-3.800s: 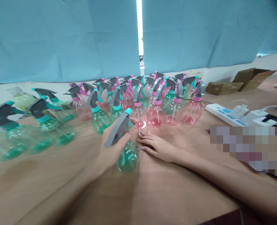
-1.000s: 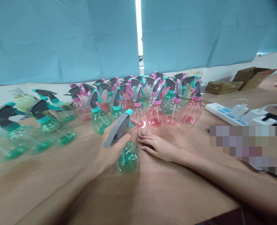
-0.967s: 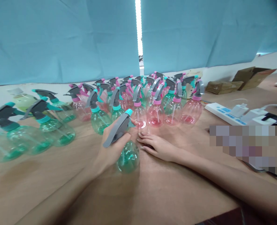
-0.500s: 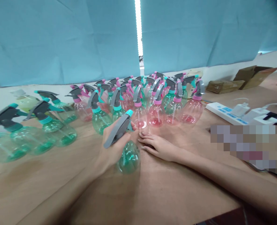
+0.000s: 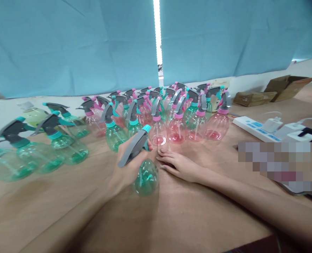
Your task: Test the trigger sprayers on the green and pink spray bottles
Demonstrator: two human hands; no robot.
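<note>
My left hand (image 5: 129, 160) is wrapped round the neck of a green spray bottle (image 5: 146, 177). Its grey trigger head with a turquoise nozzle leans up past my fingers, and the clear green body shows below them. To the right, my right hand (image 5: 180, 165) lies palm down on the brown table (image 5: 198, 214), fingers stretched out and holding nothing. Just beyond my hands stands a pink spray bottle (image 5: 158, 131), with another pink spray bottle (image 5: 177, 130) beside it. A green spray bottle (image 5: 115, 135) stands behind my left hand.
Several more green and pink spray bottles crowd the back of the table, with a green spray bottle (image 5: 70, 147) among those at left. On the right are a white power strip (image 5: 256, 128) with plugs, a pixelated patch and an open cardboard box (image 5: 287, 88). A blue sheet (image 5: 66, 45) hangs behind.
The whole view has shifted slightly. My left hand keeps its hold on the green spray bottle, and my right hand stays resting on the table.
</note>
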